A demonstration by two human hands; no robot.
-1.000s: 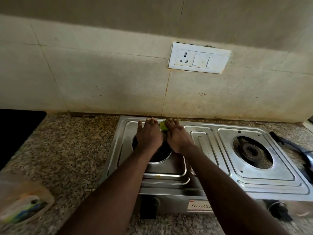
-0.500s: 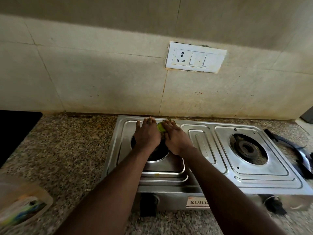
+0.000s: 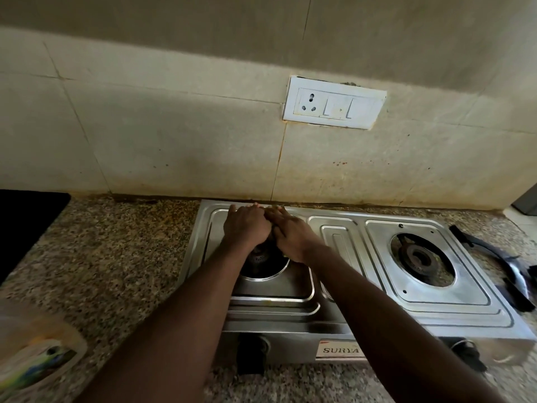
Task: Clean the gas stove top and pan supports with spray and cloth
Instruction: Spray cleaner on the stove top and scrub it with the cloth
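The steel two-burner gas stove [image 3: 340,242] sits on the speckled brown granite counter [image 3: 116,257], back edge right against the beige tiled wall [image 3: 174,146]. My left hand [image 3: 247,228] and right hand [image 3: 290,237] lie side by side, touching, fingers stretched flat toward the rear rim just behind the left burner [image 3: 261,261]. Can't tell if anything's under the palms. The right burner [image 3: 418,257] is bare, and a black metal pan support [image 3: 482,247] lies on the counter just right of the stove.
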